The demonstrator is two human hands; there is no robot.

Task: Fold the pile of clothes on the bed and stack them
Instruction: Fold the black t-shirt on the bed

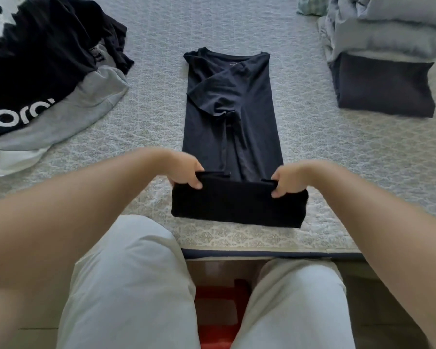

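A dark navy T-shirt (230,117) lies lengthwise on the patterned bed cover (312,152), its sides folded in to form a narrow strip, collar at the far end. Its near hem is lifted and turned over toward the collar. My left hand (186,173) grips the left corner of that turned-up hem. My right hand (286,181) grips the right corner. A pile of unfolded clothes (43,79), black with white lettering over grey, sits at the far left. One folded dark garment (383,86) lies at the right.
Grey-blue pillows and bedding (388,28) are heaped at the back right, resting partly on the folded garment. The bed's near edge (262,253) runs in front of my knees in light trousers. Below it shows a red object (219,311) on the floor.
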